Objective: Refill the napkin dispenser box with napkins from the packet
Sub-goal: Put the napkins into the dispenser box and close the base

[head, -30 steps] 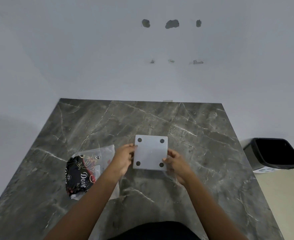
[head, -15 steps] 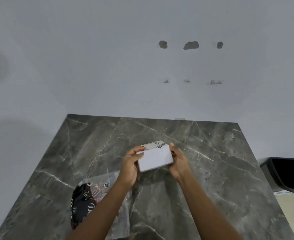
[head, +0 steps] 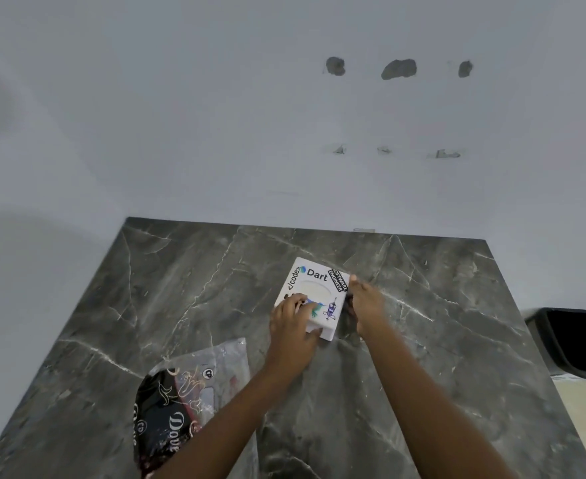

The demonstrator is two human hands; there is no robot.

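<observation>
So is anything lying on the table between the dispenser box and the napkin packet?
Nothing visible does. The dispenser box sits on the marble table under both hands; the napkin packet lies nearer and to the left, with bare tabletop between them, crossed only by the left forearm above it.

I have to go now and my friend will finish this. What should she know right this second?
Left hand: gripping the near corner of the white napkin dispenser box, fingers over its sticker-covered top.
Right hand: against the box's right side, fingers look loose.
The box sits on the marble table, opening side up, rubber feet down.
The napkin packet lies near the left, plastic crumpled; whether napkins remain inside cannot be told.
Done: the box is set down upright and looks closed.
Left: check through the opening that it is filled; if so, let go and tidy the packet.
</observation>
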